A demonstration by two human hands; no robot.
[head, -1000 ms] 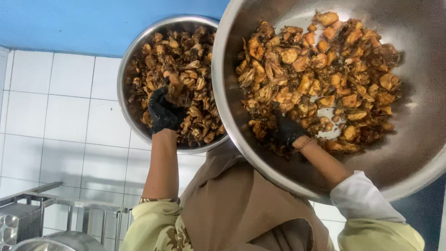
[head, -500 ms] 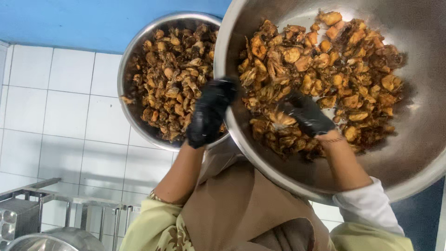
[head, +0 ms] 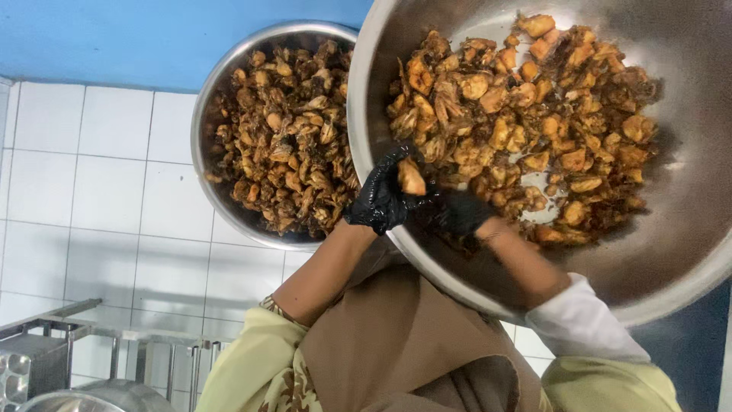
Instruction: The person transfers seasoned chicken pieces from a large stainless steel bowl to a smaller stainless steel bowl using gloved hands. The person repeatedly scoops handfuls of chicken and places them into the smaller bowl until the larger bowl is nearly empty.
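Fried piece (head: 411,178), golden-brown chunk, pinched in the fingers (head: 393,164) of the left hand (head: 377,200), black glove, fingers curled shut around it. It sits right at the near rim of the big steel bowl (head: 671,259), over the edge of the food heap.

Right hand (head: 457,212), also black-gloved, just beside the left one, touching or nearly touching it, resting inside the big bowl against the fried pieces (head: 534,114). Cannot tell how far its fingers are open, or whether they hold anything; glove is dark and partly hidden.

Second steel bowl (head: 210,114), smaller in view, sits beside the big one with its rim tucked behind it, filled with darker fried pieces (head: 282,137).

White sleeve (head: 583,320) on right arm, yellow sleeve (head: 244,358) on left, brown cloth (head: 396,336) between. White tiled surface (head: 76,175), blue surface (head: 114,38), metal rack (head: 46,343) at the corner.
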